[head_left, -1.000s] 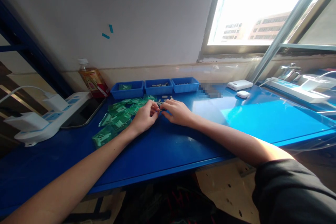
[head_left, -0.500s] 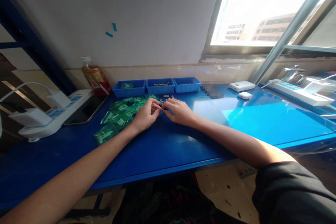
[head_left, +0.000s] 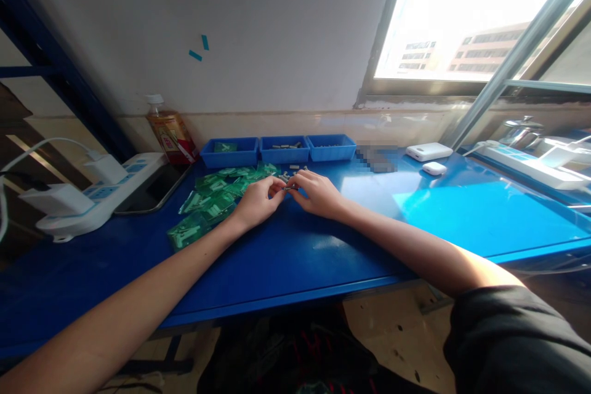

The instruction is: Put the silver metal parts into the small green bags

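grey piece (head_left: 290,188), long axis left-to-right

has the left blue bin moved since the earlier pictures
No: the left blue bin keeps its place relative to the blue tape strips on the wall; only the camera view shifts slightly.

Glare at window (head_left: 455,6) (wall (head_left: 286,31) dim)

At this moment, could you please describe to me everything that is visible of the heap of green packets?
The green packets look glossy and partly see-through, like thin plastic, with pale, narrow pieces showing inside several. They lie overlapping in a loose heap on the blue table, in front of the left blue bin and beside the left hand; whether it touches any packet cannot be told. Their number is unclear.
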A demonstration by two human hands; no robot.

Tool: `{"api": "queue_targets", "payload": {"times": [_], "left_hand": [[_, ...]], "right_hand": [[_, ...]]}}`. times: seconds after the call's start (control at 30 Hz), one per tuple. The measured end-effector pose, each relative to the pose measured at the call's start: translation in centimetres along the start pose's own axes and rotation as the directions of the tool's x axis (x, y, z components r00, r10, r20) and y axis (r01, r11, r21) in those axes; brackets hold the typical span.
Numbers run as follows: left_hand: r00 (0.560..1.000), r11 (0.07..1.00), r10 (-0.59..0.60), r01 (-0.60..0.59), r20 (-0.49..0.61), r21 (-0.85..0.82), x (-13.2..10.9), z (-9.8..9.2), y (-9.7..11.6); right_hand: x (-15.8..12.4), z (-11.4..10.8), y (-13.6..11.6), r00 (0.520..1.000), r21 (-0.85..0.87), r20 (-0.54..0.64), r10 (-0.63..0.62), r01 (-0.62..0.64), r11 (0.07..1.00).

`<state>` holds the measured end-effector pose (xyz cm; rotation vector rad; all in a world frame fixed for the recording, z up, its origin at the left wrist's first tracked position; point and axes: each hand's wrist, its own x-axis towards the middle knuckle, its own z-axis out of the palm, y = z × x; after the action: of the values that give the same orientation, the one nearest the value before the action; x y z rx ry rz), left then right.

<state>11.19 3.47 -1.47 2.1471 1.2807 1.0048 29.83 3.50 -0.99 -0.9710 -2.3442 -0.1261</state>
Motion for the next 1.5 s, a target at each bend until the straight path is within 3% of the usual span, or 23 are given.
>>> {"api": "queue_targets", "payload": {"times": [0.23,0.5,0.77,1.17,1.5], "left_hand": [[0.998,0.996,-0.049,0.052,0.041,-0.075,-0.1,0.0,-0.1],[0.997,0.999,-0.043,0.041,0.058,0.032,-0.1,-0.6,0.9],[0.997,0.99,-0.006,0.016,0.073,-0.141,-0.2,0.1,0.1],[0.998,0.997,-0.037,0.04,0.053,-0.059,-0.4,-0.2,0.5],[0.996,1.0,-0.012,0.014,0.091,-0.017,-0.4,-0.6,0.9]], "right_hand": [[0.0,0.0,0.0,1.0,0.018,-0.027,-0.016,0.017,1.0],[0.0,0.0,0.0,0.998,0.006,-0.044,-0.038,0.038,0.999],[0.0,0.0,0.0,0.997,0.014,-0.071,-0.002,0.003,1.0],[0.1,-0.4,0.6,0.998,0.04,0.0,-0.068,0.068,0.997],[0.0,-0.8,0.1,0.995,0.047,-0.034,-0.095,0.097,0.994]]}}
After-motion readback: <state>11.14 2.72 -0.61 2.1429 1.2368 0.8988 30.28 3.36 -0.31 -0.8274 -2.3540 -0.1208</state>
